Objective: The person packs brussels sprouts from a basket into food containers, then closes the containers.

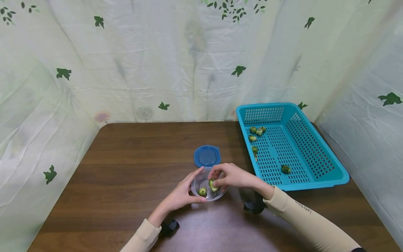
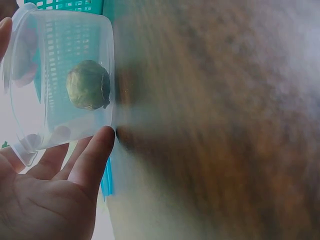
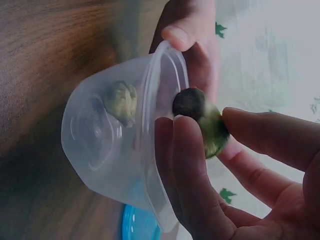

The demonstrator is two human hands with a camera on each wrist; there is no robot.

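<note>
A clear plastic container [image 3: 82, 145] stands on the table, with one Brussels sprout [image 2: 88, 85] inside it. My left hand [image 1: 181, 196] holds the container from the left side, thumb near the rim and fingers spread around the wall. Above the container's mouth, my right hand [image 1: 233, 175] pinches a second Brussels sprout [image 3: 215, 135] between thumb and fingers. That sprout is at rim height, and the fingers partly cover it. Just behind the container lies a round blue lid [image 1: 207, 156], flat on the wood.
To the right, a turquoise plastic basket [image 1: 318, 184] sits on the brown wooden table [image 1: 135, 157]. Several sprouts [image 1: 259, 132] gather along its left side, and a lone sprout [image 1: 285, 169] lies near its front. A leaf-patterned curtain [image 1: 141, 70] hangs behind the table.
</note>
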